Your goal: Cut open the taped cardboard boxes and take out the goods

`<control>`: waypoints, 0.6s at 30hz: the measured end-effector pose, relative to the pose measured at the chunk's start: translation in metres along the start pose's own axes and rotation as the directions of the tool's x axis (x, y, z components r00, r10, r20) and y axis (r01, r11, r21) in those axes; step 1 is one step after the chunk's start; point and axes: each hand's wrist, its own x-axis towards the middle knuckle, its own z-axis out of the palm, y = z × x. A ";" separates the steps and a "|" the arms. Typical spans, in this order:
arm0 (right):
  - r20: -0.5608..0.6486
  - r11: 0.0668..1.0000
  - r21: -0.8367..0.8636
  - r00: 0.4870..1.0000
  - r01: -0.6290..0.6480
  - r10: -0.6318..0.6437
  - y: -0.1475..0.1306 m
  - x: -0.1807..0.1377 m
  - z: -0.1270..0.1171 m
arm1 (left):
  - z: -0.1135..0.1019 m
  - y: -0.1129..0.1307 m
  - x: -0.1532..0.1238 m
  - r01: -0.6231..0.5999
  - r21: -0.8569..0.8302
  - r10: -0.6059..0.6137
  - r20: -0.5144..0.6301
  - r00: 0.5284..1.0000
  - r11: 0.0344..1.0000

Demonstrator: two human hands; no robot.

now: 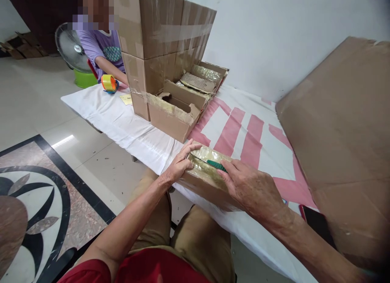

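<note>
Head view, right hand: the right hand [252, 185] is closed around a slim green tool [216, 165], which points left over the box top.
Left hand: the left hand [179, 165], thumb and fingers apart, rests on the box's left end.
Taped box: a long brown cardboard box [198, 183] with shiny clear tape lies at the table's near edge, beneath both hands.
Opened boxes: brown cardboard boxes with torn tops [173, 124] stand beyond it, far left.
Stack: tall taped brown cartons [161, 35] rise behind those.
Right side: a dark phone with a red edge [318, 224] lies near a large brown cardboard panel [338, 145].
Far left: a yellow-and-orange tape roll [109, 83] sits near a person in a purple shirt [91, 45].
Tablecloth: white cloth with pink bars [122, 124].
</note>
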 end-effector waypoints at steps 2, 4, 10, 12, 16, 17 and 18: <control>-0.003 0.998 -0.056 1.000 0.008 -0.008 -0.004 0.000 -0.003 | -0.001 -0.003 0.000 -0.009 -0.009 0.009 0.017 1.000 1.000; -0.016 0.998 -0.070 1.000 0.002 -0.003 -0.005 -0.001 -0.003 | -0.001 -0.005 0.001 -0.014 -0.023 0.015 0.024 1.000 1.000; -0.012 1.000 -0.002 1.000 -0.022 0.022 -0.005 -0.001 0.007 | 0.000 -0.004 0.001 -0.008 -0.025 0.008 0.017 1.000 1.000; 0.055 0.999 0.014 0.998 -0.044 0.043 -0.006 0.003 0.006 | 0.000 -0.003 0.001 -0.007 -0.027 0.008 0.008 1.000 1.000; 0.310 0.996 -0.015 0.947 -0.083 0.084 -0.007 0.012 -0.008 | 0.000 -0.002 0.000 -0.013 -0.039 0.012 -0.003 1.000 0.999; 0.370 0.996 -0.032 0.924 -0.088 0.094 -0.007 0.015 -0.013 | 0.000 -0.003 0.000 -0.014 -0.040 0.014 -0.009 1.000 0.999; 0.418 0.995 -0.048 0.903 -0.083 0.096 -0.006 0.017 -0.018 | 0.000 -0.003 0.000 -0.016 -0.039 0.016 -0.015 1.000 0.999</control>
